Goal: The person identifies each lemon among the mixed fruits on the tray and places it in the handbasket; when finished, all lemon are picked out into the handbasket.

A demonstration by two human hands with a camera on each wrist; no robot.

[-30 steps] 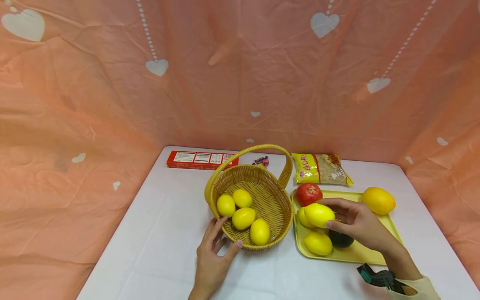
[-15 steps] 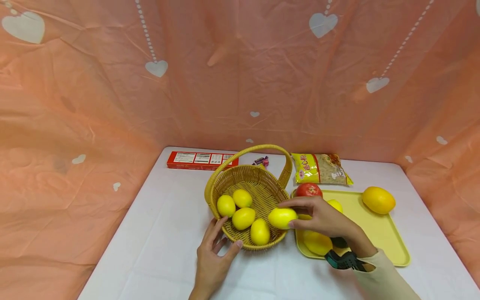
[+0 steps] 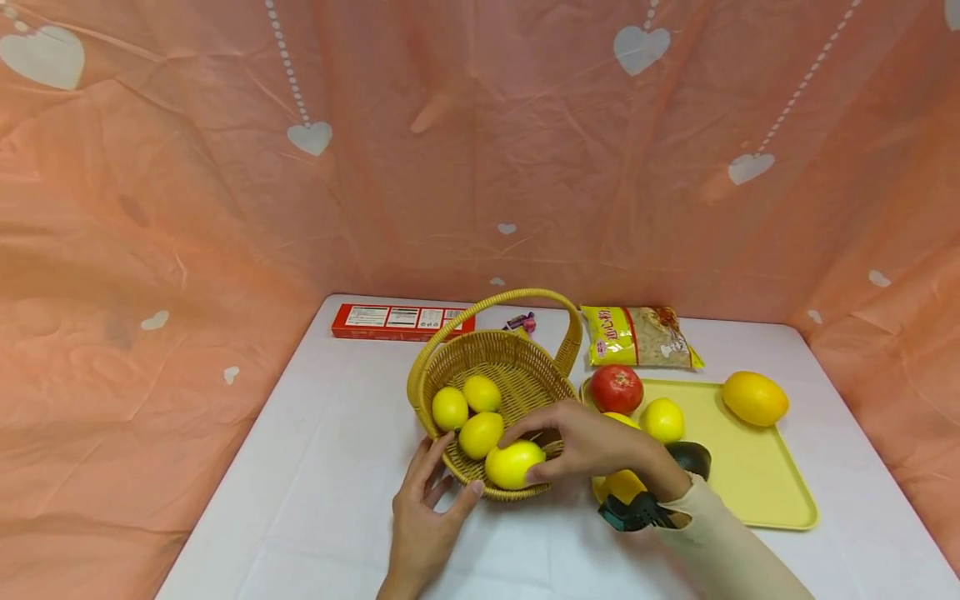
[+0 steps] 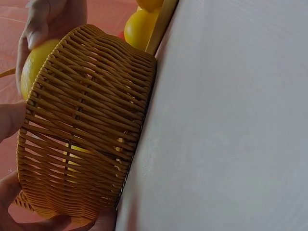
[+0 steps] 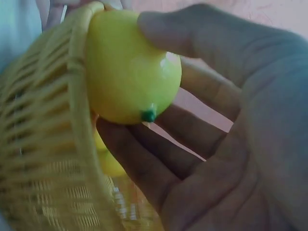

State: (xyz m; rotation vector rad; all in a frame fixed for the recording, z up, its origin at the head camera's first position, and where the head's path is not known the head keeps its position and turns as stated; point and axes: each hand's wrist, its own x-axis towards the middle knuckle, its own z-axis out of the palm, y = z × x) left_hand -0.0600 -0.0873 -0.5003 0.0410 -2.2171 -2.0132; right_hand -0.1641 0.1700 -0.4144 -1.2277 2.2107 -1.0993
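A yellow woven basket [image 3: 538, 375] with a tall handle stands mid-table. Three lemons [image 3: 450, 409] show at its left inside. My right hand [image 3: 581, 437] pinches another lemon [image 3: 514, 465] between thumb and fingers over the basket's near rim; its green tip shows in the right wrist view. This lemon and the hand cover the front right of the basket's inside. At the basket's near left side, my left hand [image 3: 426, 525] grips the rim, with several fingers against the weave in the left wrist view.
Right of the basket lies a yellow tray [image 3: 757, 479] bearing a pomegranate [image 3: 617, 388], lemons [image 3: 663, 420], a dark avocado [image 3: 690, 458] and a mango [image 3: 754, 398]. Behind are a red box [image 3: 397, 322], wrapped candy [image 3: 521, 322] and a yellow food packet [image 3: 640, 337].
My right hand has carried the lemon left from above the tray to the basket's near side, now covering a lemon there. The left hand has stayed at the basket.
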